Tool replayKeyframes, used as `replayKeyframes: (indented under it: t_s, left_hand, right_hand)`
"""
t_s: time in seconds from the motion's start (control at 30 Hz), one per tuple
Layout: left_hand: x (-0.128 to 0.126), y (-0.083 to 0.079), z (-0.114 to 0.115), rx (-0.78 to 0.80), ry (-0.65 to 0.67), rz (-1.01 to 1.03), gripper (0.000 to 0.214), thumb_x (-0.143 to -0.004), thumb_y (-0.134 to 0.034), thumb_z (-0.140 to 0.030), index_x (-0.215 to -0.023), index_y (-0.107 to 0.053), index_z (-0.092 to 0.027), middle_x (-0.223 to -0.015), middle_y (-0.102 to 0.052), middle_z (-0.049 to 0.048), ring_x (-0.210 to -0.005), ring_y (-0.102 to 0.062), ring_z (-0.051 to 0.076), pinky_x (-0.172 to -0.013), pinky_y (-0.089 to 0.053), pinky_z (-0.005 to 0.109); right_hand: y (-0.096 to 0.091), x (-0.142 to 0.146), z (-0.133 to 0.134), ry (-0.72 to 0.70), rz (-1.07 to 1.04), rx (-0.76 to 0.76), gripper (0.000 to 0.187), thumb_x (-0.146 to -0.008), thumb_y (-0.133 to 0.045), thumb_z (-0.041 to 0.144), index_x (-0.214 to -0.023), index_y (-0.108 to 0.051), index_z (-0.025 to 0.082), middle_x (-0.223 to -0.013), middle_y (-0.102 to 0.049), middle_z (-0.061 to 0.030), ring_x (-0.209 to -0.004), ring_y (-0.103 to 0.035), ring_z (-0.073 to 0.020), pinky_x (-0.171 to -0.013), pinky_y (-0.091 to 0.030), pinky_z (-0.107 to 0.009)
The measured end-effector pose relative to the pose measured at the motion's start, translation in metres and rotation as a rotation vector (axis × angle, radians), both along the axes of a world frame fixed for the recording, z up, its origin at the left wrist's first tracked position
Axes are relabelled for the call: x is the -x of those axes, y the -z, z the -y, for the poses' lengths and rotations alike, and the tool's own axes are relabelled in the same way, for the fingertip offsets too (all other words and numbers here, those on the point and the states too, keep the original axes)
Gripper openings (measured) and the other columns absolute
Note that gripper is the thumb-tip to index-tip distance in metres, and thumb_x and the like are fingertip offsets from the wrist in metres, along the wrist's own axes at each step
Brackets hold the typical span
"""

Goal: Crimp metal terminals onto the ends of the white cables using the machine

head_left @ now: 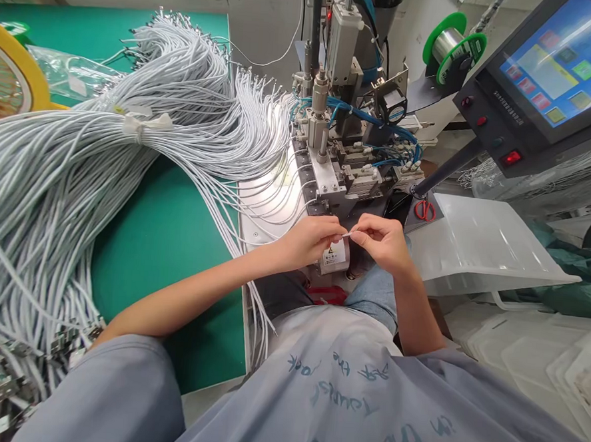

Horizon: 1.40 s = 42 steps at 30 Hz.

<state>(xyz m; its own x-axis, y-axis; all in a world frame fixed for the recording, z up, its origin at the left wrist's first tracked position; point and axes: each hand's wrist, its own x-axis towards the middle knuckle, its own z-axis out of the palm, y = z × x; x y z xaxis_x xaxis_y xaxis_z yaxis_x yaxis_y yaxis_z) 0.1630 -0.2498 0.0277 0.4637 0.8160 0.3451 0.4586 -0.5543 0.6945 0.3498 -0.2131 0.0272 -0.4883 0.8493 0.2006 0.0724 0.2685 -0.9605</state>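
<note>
Edging into the scene at ten o'clock, a yellow, curved rim (38, 52) stands beside a thick mass of long, white, round cables (57, 186) sprawled over a green, flat tabletop (139, 238) at nine o'clock, with several hanging cable ends (257, 300) past the table's edge between six and seven. More cables cross a white, flat platform (249, 228) left of centre. Just off centre toward three o'clock, the bare left hand (308, 243) pinches thumb and fingertips together on a short, thin, pale piece (346, 235); the bare right hand (385, 243) clamps it from the other side, and whether the piece joins a cable cannot be told. Beyond, at one o'clock, rises a grey, metal bench machine (328, 173) laced with blue tubing. Red-handled scissors (425, 210) lie at three o'clock, a green-flanged spool of silvery wire (449, 47) sits between one and two, a glossy, white, plastic tray (494, 240) spreads at three, and a dark-framed, blue-lit screen (575, 65) tilts at two. An uneven pinch could let so small a piece slip and drop from sight; a forearm snagging the hanging ends could drag the bundle out of order; fingers straying into the machine would risk a nip should it cycle.
</note>
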Motion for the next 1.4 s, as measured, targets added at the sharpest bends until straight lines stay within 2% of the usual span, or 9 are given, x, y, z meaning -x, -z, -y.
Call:
replayKeyframes:
  t_s: [0.23,0.37,0.47,0.6,0.7,0.97,1.1,1.17,1.4]
  left_hand:
    - [-0.005,0.003,0.001,0.0,-0.066,0.075,0.02,-0.084,-0.047,-0.009,-0.074,-0.063,-0.014,-0.062,-0.052,-0.0017,-0.056,-0.048,0.007,-0.054,-0.037,0.018]
    - [-0.007,0.004,0.003,-0.065,-0.162,0.055,0.018,-0.087,-0.051,-0.015,-0.075,-0.065,-0.015,-0.06,-0.052,-0.0014,-0.054,-0.047,0.007,-0.052,-0.036,0.018]
    - [-0.003,0.006,0.003,-0.208,-0.168,-0.104,0.023,-0.089,-0.044,-0.014,-0.079,-0.064,-0.014,-0.063,-0.051,0.0006,-0.054,-0.045,0.008,-0.05,-0.032,0.02]
    - [0.001,0.008,0.001,-0.324,-0.157,-0.259,0.026,-0.085,-0.039,-0.008,-0.074,-0.062,-0.013,-0.063,-0.05,0.0016,-0.053,-0.041,0.009,-0.048,-0.028,0.023]
    - [0.0,0.008,0.0,-0.214,-0.169,-0.11,0.023,-0.084,-0.043,-0.009,-0.076,-0.064,-0.013,-0.063,-0.054,0.0014,-0.056,-0.046,0.009,-0.05,-0.032,0.02]
    - [-0.011,0.004,0.003,0.404,-0.189,0.387,0.015,-0.078,-0.058,-0.023,-0.072,-0.066,-0.012,-0.059,-0.061,0.0005,-0.052,-0.056,0.008,-0.05,-0.044,0.018]
    - [-0.012,0.002,0.004,0.443,-0.212,0.418,0.019,-0.079,-0.059,-0.025,-0.07,-0.067,-0.011,-0.057,-0.062,0.0013,-0.052,-0.055,0.009,-0.049,-0.044,0.018]
    - [-0.012,0.001,0.003,0.431,-0.22,0.408,0.019,-0.079,-0.058,-0.024,-0.069,-0.067,-0.011,-0.057,-0.062,0.0014,-0.052,-0.055,0.008,-0.049,-0.044,0.017]
    - [-0.012,0.004,0.003,0.373,-0.229,0.334,0.019,-0.08,-0.056,-0.022,-0.07,-0.067,-0.011,-0.057,-0.061,0.001,-0.052,-0.053,0.008,-0.05,-0.043,0.018]
  right_hand:
    - [0.014,0.016,0.016,0.246,-0.108,-0.098,0.015,-0.076,-0.064,0.024,-0.062,-0.064,0.018,-0.059,-0.048,0.0028,-0.055,-0.044,-0.0094,-0.05,-0.034,-0.025]
    - [0.015,0.022,0.025,0.432,0.018,-0.346,0.013,-0.08,-0.06,0.02,-0.069,-0.067,0.018,-0.059,-0.046,0.0031,-0.051,-0.039,-0.0082,-0.047,-0.031,-0.025]
    - [0.011,0.02,0.024,0.389,0.158,-0.425,0.016,-0.081,-0.058,0.018,-0.067,-0.064,0.017,-0.058,-0.043,0.0035,-0.05,-0.037,-0.0077,-0.047,-0.03,-0.025]
    - [0.007,0.016,0.017,0.27,0.206,-0.306,0.021,-0.082,-0.056,0.019,-0.061,-0.057,0.017,-0.058,-0.042,0.0036,-0.05,-0.036,-0.0073,-0.046,-0.029,-0.024]
    - [0.011,0.017,0.014,0.268,0.12,-0.255,0.021,-0.081,-0.056,0.021,-0.06,-0.056,0.017,-0.059,-0.042,0.0036,-0.049,-0.035,-0.0072,-0.045,-0.027,-0.023]
    - [0.032,0.038,0.024,0.479,-0.112,-0.201,0.023,-0.084,-0.055,0.029,-0.064,-0.06,0.018,-0.061,-0.045,0.002,-0.058,-0.043,-0.0106,-0.053,-0.035,-0.026]
    - [0.033,0.036,0.022,0.504,-0.105,-0.223,0.01,-0.081,-0.059,0.028,-0.083,-0.063,0.02,-0.072,-0.05,0.0014,-0.062,-0.046,-0.0106,-0.056,-0.04,-0.026]
    - [0.029,0.03,0.018,0.51,-0.034,-0.312,0.015,-0.079,-0.062,0.027,-0.092,-0.064,0.021,-0.076,-0.051,0.0005,-0.062,-0.047,-0.0109,-0.056,-0.041,-0.027]
    - [0.02,0.017,0.014,0.452,0.231,-0.636,0.007,-0.08,-0.062,0.022,-0.082,-0.068,0.023,-0.078,-0.057,-0.0044,-0.072,-0.052,-0.0166,-0.058,-0.043,-0.031]
